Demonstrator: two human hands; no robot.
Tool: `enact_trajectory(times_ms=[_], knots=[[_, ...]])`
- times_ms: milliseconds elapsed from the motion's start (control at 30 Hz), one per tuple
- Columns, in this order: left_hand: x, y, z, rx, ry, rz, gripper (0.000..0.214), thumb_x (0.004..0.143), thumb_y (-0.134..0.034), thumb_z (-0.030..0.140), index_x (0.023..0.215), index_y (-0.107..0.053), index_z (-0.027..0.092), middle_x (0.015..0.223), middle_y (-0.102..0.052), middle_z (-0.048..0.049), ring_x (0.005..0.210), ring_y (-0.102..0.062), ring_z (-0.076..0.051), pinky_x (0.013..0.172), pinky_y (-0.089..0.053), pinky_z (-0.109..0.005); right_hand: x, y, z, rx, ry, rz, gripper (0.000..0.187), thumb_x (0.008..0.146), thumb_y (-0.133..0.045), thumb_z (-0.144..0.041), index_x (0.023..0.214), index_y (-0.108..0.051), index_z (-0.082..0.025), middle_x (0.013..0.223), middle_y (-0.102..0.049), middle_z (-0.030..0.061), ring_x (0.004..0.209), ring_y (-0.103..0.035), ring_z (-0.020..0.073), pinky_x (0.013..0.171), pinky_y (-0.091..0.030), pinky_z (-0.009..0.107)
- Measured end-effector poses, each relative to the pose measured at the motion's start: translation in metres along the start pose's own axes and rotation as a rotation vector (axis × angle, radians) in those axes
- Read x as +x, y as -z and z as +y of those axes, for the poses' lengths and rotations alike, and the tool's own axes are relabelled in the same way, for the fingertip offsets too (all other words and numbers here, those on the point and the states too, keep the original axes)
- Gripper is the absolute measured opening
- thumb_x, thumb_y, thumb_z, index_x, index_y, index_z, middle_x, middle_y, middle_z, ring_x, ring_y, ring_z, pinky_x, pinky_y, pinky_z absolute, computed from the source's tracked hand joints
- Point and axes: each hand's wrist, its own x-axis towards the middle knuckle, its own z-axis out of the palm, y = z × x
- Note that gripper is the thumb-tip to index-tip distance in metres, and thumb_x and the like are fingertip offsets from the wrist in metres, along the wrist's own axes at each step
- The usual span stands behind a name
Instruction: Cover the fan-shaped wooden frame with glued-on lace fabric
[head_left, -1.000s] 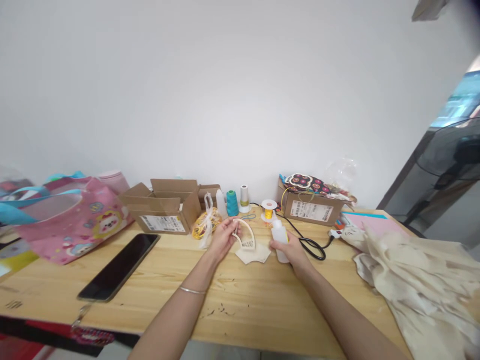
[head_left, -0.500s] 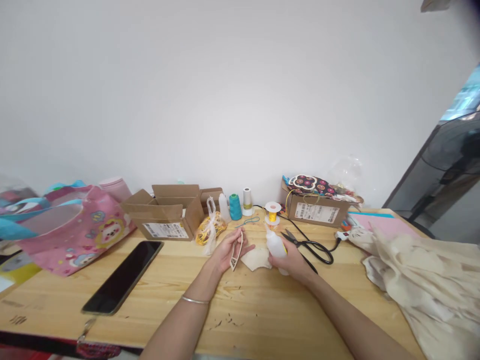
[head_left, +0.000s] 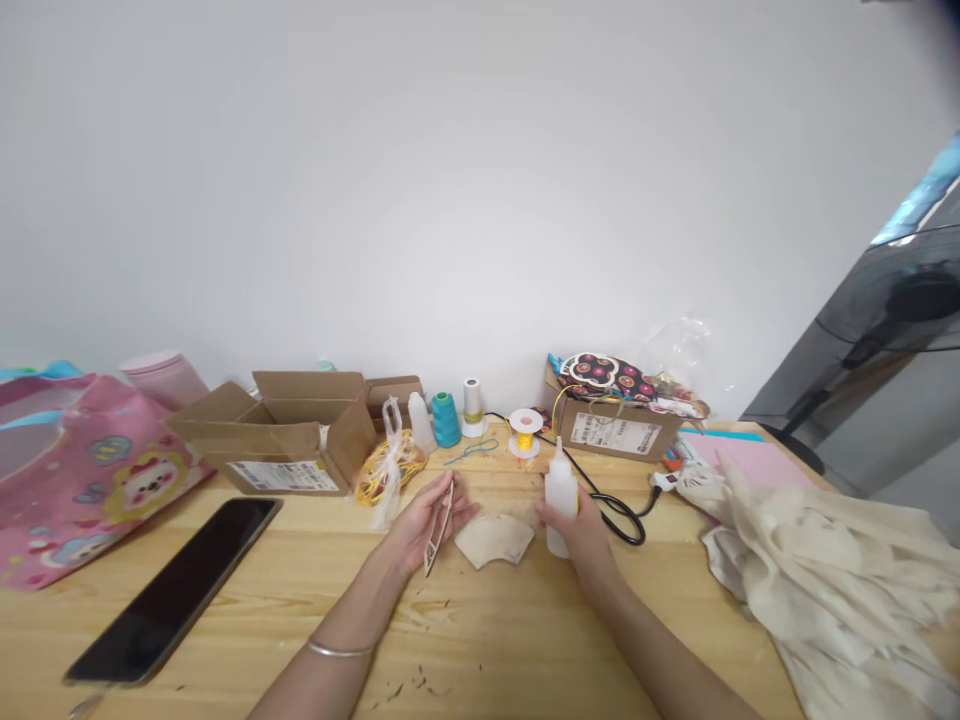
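Observation:
My left hand (head_left: 424,520) holds a thin wooden fan-shaped frame (head_left: 439,525) edge-on, pinched between thumb and fingers just above the wooden table (head_left: 525,640). My right hand (head_left: 576,525) is wrapped round a small white squeeze bottle (head_left: 559,490) that stands upright with its nozzle up. Between the two hands a beige fan-shaped piece of cloth (head_left: 493,538) lies flat on the table.
A black tablet (head_left: 172,590) lies at the left. Behind are a pink bag (head_left: 82,480), open cardboard boxes (head_left: 277,440), thread spools (head_left: 445,418), a yellow spool (head_left: 525,436), black scissors (head_left: 619,505), a box of patterned fabric (head_left: 619,420) and heaped cream cloth (head_left: 832,570) at the right.
My left hand has turned the wooden frame from flat to edge-on and lowered it. My right hand has lifted the bottle upright. The view has shifted to the right.

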Motion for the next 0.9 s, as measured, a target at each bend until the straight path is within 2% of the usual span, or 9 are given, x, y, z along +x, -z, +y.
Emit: enact_trajectory(times_ms=[100,200,267,367,467,600,700,800,900], knots=[[0.000,-0.002,0.002,-0.033,0.009,0.016,0.016,0.081,-0.050,0.026,0.070,-0.049,0.015,0.047,-0.037,0.0069,0.040,-0.041,-0.004,0.057,-0.049,-0.023,0.007,0.008,0.004,-0.027,0.065,0.064,0.040,0.060,-0.063,-0.039,0.092,-0.051,-0.019,0.060,-0.054,-0.0022,0.054,-0.050,0.0152,0.050,-0.040,0.026],[0.000,-0.004,0.005,-0.019,-0.013,0.047,0.025,0.078,-0.053,0.035,0.065,-0.045,0.015,0.043,-0.031,0.0089,0.034,-0.032,-0.002,0.041,-0.039,-0.015,0.013,0.016,0.009,0.074,0.184,-0.032,0.048,0.067,-0.056,-0.039,0.108,-0.040,-0.021,0.074,-0.058,0.0002,0.063,-0.055,0.0162,0.057,-0.044,0.028],[0.000,-0.005,0.006,0.038,-0.044,0.062,0.030,0.073,-0.058,0.038,0.061,-0.041,0.016,0.042,-0.031,0.0094,0.033,-0.030,-0.002,0.035,-0.031,-0.013,0.015,0.020,0.007,0.083,0.237,-0.085,0.052,0.068,-0.055,-0.037,0.113,-0.036,-0.021,0.090,-0.059,0.0044,0.078,-0.057,0.0185,0.067,-0.046,0.031],[-0.001,-0.006,0.007,0.121,-0.076,0.081,0.034,0.066,-0.065,0.034,0.058,-0.038,0.016,0.043,-0.034,0.0095,0.031,-0.027,0.000,0.032,-0.021,-0.012,0.016,0.026,-0.009,-0.043,0.281,-0.087,0.053,0.061,-0.062,-0.036,0.108,-0.044,-0.019,0.111,-0.054,0.0095,0.102,-0.051,0.0225,0.085,-0.041,0.035],[-0.003,-0.007,0.006,0.196,-0.098,0.083,0.032,0.063,-0.068,0.030,0.058,-0.041,0.015,0.043,-0.036,0.0100,0.030,-0.023,0.001,0.032,-0.017,-0.012,0.009,0.036,-0.028,-0.188,0.323,-0.072,0.054,0.055,-0.069,-0.033,0.103,-0.052,-0.019,0.116,-0.054,0.0087,0.111,-0.046,0.0242,0.097,-0.032,0.037],[-0.004,-0.010,0.002,0.304,-0.122,0.094,0.029,0.063,-0.067,0.035,0.062,-0.048,0.014,0.042,-0.039,0.0090,0.032,-0.028,0.000,0.034,-0.022,-0.013,-0.020,0.044,-0.028,-0.042,0.182,0.019,0.049,0.064,-0.062,-0.041,0.107,-0.050,-0.020,0.118,-0.053,0.0091,0.111,-0.047,0.0241,0.094,-0.036,0.038],[-0.003,-0.011,-0.002,0.370,-0.123,0.111,0.029,0.063,-0.067,0.039,0.067,-0.054,0.013,0.041,-0.041,0.0082,0.033,-0.033,-0.002,0.035,-0.024,-0.014,-0.044,0.034,-0.005,0.095,0.111,0.079,0.058,0.060,-0.066,-0.038,0.111,-0.045,-0.021,0.124,-0.049,0.0109,0.113,-0.046,0.0251,0.091,-0.039,0.038],[-0.002,-0.010,-0.003,0.409,-0.115,0.114,0.030,0.063,-0.066,0.041,0.071,-0.055,0.014,0.040,-0.041,0.0082,0.034,-0.035,-0.003,0.037,-0.026,-0.015,-0.058,0.013,0.019,0.123,0.078,0.059,0.060,0.055,-0.069,-0.030,0.109,-0.045,-0.021,0.118,-0.053,0.0120,0.108,-0.050,0.0260,0.086,-0.043,0.038],[-0.002,-0.008,-0.002,0.426,-0.109,0.125,0.030,0.063,-0.065,0.042,0.072,-0.055,0.014,0.041,-0.042,0.0083,0.035,-0.035,-0.003,0.039,-0.028,-0.016,-0.058,-0.004,0.029,0.099,0.096,0.006,0.056,0.052,-0.068,-0.020,0.104,-0.048,-0.021,0.110,-0.057,0.0108,0.100,-0.055,0.0247,0.084,-0.045,0.037]])
